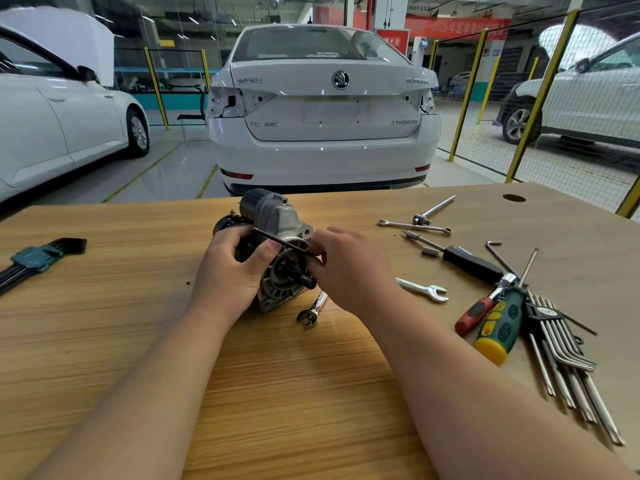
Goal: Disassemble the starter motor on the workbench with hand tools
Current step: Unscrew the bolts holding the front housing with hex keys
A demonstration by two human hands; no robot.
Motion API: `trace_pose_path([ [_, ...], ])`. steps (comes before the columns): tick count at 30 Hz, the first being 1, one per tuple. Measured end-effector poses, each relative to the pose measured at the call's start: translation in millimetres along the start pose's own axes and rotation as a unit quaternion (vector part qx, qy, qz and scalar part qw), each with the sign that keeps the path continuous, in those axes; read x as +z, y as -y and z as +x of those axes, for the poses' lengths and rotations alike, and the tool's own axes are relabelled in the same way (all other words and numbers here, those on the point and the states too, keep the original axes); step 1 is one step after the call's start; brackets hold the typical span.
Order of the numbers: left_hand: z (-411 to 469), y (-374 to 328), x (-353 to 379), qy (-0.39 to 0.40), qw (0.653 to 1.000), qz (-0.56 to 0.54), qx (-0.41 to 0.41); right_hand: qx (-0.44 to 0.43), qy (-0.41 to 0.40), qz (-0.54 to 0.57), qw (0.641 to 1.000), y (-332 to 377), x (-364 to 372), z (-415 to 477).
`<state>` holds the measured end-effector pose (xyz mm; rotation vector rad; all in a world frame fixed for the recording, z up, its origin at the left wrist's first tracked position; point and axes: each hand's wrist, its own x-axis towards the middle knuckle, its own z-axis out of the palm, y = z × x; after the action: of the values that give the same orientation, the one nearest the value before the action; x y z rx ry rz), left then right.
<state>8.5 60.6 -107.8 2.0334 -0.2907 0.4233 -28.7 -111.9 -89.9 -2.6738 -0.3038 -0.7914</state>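
The starter motor (277,220), grey cast housing with a dark cylinder behind, lies on the wooden workbench (294,375) just beyond my hands, its open nose end facing me. My left hand (232,271) grips its left side, thumb laid across the front. My right hand (349,268) pinches a thin black hex key (277,240) that runs slantwise across the housing, from its upper left to my fingertips at the right. A small combination wrench (311,310) lies on the bench right below the motor.
Right of the motor lie wrenches (415,226), a black-handled driver (471,263), an open-end spanner (424,289), a red ratchet, a green-yellow screwdriver (498,330) and a hex key set (561,348). Another hex key set (38,258) lies far left. White cars stand behind the bench.
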Motion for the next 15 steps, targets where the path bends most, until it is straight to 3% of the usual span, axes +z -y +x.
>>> trace_pose_path([
  [7,-1,0,0,-0.003,1.000,0.000,0.005,-0.056,-0.018,-0.002,0.998,-1,-3,2],
  [10,-1,-1,1,-0.005,1.000,-0.001,0.008,0.052,-0.013,0.091,0.994,-9,0,-1],
  [12,0,-1,2,-0.010,1.000,-0.004,0.006,0.203,0.026,0.272,0.940,-12,0,-3],
  [15,0,2,2,-0.006,1.000,-0.010,0.003,0.395,0.064,0.499,0.769,-14,2,-4],
])
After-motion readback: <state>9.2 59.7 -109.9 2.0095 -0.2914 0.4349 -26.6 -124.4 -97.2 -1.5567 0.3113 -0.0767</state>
